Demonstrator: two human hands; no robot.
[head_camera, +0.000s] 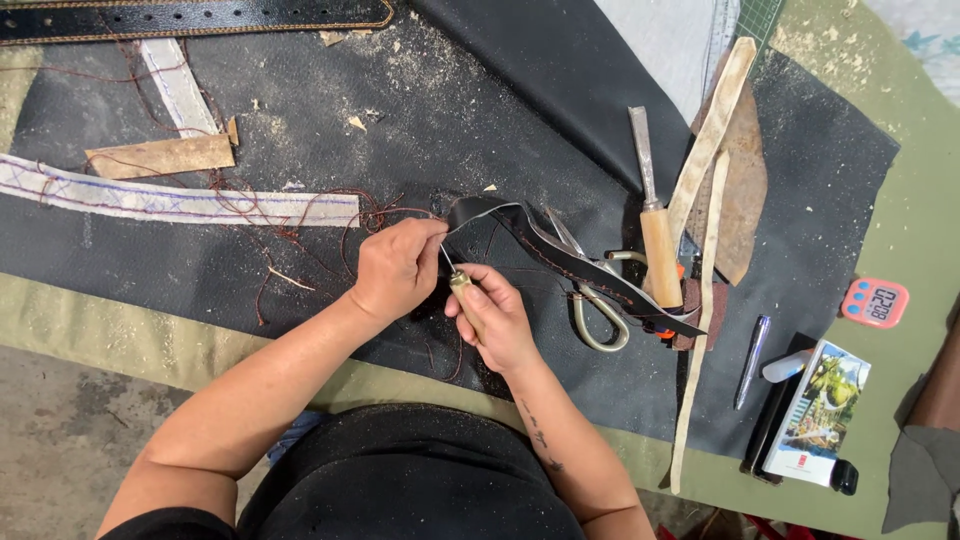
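Your left hand (395, 268) pinches the near end of the black strap (560, 255); it runs away rightward past your right hand (492, 318), which grips a small awl (462, 290).

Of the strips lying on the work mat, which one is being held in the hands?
The black leather strip, pinched at its curled end by the left hand. The pale stitched strip and the tan strips by the chisel lie untouched.

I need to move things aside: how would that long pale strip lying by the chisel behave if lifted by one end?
The long pale strip looks thin and narrow, so it would probably droop and feel light. It lies beside the wooden-handled chisel, so it may drag against it.
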